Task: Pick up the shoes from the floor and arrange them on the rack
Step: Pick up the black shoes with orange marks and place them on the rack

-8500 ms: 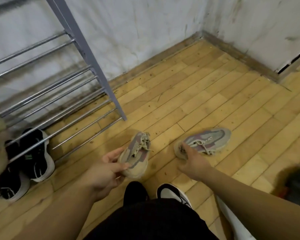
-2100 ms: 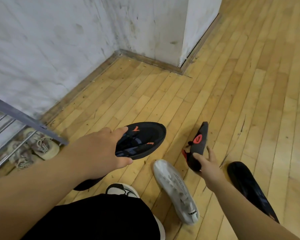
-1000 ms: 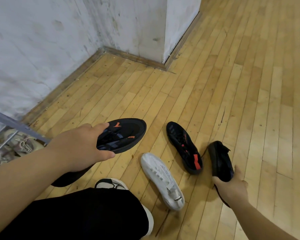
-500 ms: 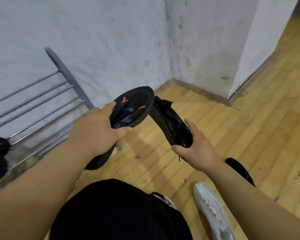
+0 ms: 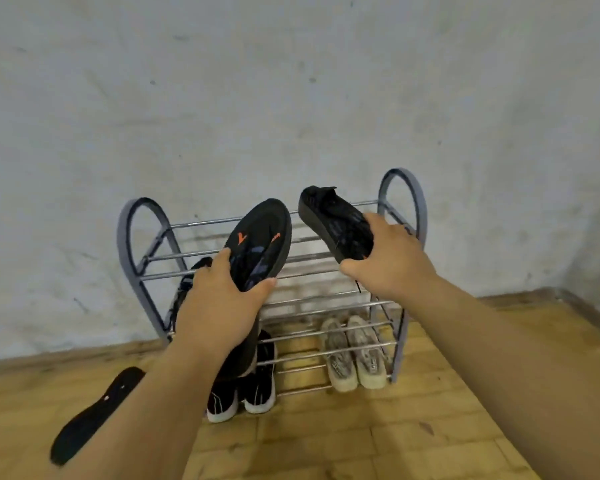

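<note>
Each hand carries one black shoe up to the rack (image 5: 400, 188), so the step in hand looks like placing this pair on the top tier. The left hand (image 5: 219, 306) is closed round a shoe (image 5: 260, 240) held sole up, thumb on one edge and fingers on the other, toe pointing at the wall. The right hand (image 5: 388, 261) is clasped over the other shoe (image 5: 333, 220), which is tilted above the top bars, just ahead of the fingers. Below both hands, two pairs already sit under the lowest bars: a black pair (image 5: 243, 393) and a beige pair (image 5: 354, 355). Next, I judge, the left shoe needs turning sole down, then both lowered side by side onto the bars and released.
</note>
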`<action>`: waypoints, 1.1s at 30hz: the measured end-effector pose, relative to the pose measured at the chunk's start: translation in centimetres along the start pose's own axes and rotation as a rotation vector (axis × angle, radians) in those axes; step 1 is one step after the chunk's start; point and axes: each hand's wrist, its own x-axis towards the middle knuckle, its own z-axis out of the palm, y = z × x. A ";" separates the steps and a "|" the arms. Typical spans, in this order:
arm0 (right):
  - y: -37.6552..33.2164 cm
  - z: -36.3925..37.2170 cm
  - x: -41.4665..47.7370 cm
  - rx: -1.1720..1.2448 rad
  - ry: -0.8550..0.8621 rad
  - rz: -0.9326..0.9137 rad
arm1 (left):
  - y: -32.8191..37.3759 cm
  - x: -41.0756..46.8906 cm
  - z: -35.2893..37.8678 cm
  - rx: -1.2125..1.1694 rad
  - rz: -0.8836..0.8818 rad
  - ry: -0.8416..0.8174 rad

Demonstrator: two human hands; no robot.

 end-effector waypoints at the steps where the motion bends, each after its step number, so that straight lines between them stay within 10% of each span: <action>1: -1.2 1.0 1.3 -0.015 -0.014 0.016 | -1.0 0.9 0.0 -0.012 -0.034 0.000; 13: -4.4 7.1 6.6 -0.184 -0.138 0.201 | -5.8 7.5 0.8 -0.073 -0.190 0.003; 27: -1.3 7.0 3.3 0.884 0.218 0.451 | -5.9 5.9 0.3 -0.122 -0.126 0.028; 33: -2.2 0.3 1.7 1.032 0.420 0.190 | -5.4 4.0 -1.7 -0.188 -0.094 0.131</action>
